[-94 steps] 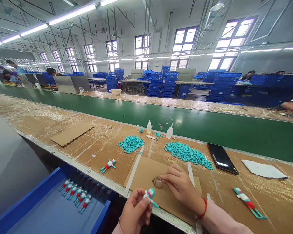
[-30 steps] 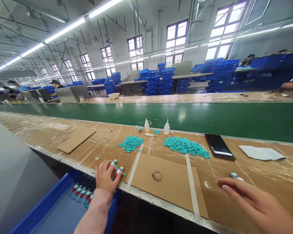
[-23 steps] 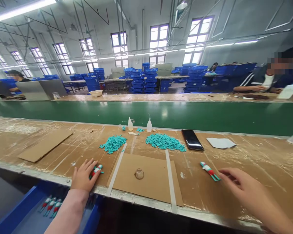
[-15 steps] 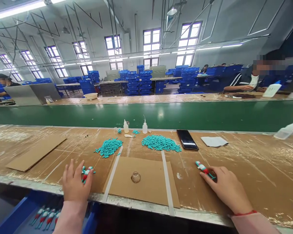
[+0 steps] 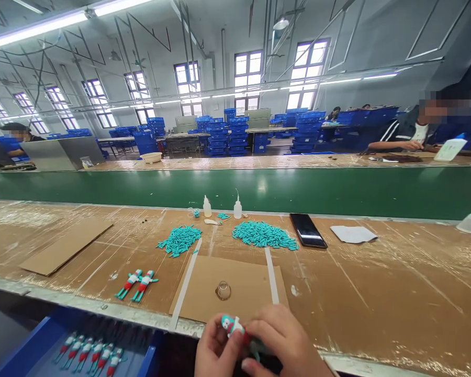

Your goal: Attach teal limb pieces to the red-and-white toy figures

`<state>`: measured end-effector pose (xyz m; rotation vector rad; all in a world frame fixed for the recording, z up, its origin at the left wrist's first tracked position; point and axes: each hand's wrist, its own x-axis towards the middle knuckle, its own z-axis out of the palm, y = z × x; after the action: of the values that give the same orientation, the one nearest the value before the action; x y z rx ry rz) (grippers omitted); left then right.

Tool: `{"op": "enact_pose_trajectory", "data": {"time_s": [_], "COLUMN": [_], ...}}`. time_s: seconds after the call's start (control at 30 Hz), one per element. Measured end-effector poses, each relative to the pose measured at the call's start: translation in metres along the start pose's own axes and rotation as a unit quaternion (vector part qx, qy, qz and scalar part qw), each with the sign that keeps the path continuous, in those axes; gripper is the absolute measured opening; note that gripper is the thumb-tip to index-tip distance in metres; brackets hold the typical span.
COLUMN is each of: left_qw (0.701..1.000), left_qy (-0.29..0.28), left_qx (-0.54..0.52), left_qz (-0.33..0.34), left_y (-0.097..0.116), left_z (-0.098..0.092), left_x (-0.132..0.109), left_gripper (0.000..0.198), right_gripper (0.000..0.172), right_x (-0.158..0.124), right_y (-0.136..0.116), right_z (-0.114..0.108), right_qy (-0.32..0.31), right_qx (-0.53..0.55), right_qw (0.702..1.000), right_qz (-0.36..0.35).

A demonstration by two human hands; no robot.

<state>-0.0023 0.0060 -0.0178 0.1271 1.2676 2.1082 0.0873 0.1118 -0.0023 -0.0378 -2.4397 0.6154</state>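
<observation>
A small doll figurine [image 5: 232,325] with a teal-and-white head, white top and red lower body is held between my two hands at the table's front edge. My left hand [image 5: 215,350] pinches it near the head and chest. Closed around its lower end are the fingers of my right hand [image 5: 284,340], which partly hide the legs. To the left, two similar figurines [image 5: 144,285] lie side by side on the table. Just beyond my hands, a small clear cup [image 5: 223,290] rests on a taped-down cardboard sheet [image 5: 243,272].
Two piles of teal pieces [image 5: 180,240] lie mid-table, with squeeze bottles [image 5: 237,209] behind them. A phone [image 5: 308,230] and white cloth [image 5: 353,234] are to the right. Below left, a blue bin [image 5: 31,353] contains several figurines. Co-workers sit beyond the green belt [image 5: 180,183].
My right hand has brought a figurine from the right side to the front middle. My left hand has left the figurines on the left and now grips this one too.
</observation>
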Motion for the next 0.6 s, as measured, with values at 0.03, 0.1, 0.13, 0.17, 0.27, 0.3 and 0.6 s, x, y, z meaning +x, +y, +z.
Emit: {"op": "enact_pose_trajectory", "data": {"time_s": [0.03,0.1,0.13,0.17,0.27,0.3,0.6], "left_qw": [1.0,0.997,0.996,0.993,0.975,0.968,0.938], "left_qy": [0.014,0.026,0.016,-0.006,-0.103,-0.133,-0.275], "left_qx": [-0.009,-0.045,-0.07,-0.097,-0.159,-0.17,-0.188], "left_qz": [-0.018,-0.048,-0.06,-0.072,-0.12,-0.129,-0.097], "left_y": [0.007,0.017,0.021,0.024,0.03,0.031,0.037], "left_z": [-0.003,-0.008,-0.011,-0.013,-0.019,-0.02,-0.03], "left_x": [0.002,0.004,0.005,0.005,0.004,0.004,0.005], "left_gripper": [0.04,0.042,0.042,0.041,0.04,0.039,0.029], "right_gripper": [0.013,0.018,0.018,0.016,0.016,0.014,0.018], "right_x": [0.007,0.022,0.03,0.038,0.054,0.057,0.059], "right_y": [0.011,0.043,0.063,0.082,0.129,0.139,0.16], "right_z": [-0.006,-0.022,-0.029,-0.035,-0.041,-0.04,-0.03], "right_qy": [-0.023,-0.026,-0.048,-0.053,-0.071,-0.079,-0.147], "right_qx": [-0.001,-0.085,-0.181,-0.217,-0.275,-0.289,-0.328], "right_qw": [1.0,0.991,0.97,0.958,0.931,0.924,0.892], "right_qz": [0.017,0.097,0.153,0.181,0.228,0.237,0.273]}}
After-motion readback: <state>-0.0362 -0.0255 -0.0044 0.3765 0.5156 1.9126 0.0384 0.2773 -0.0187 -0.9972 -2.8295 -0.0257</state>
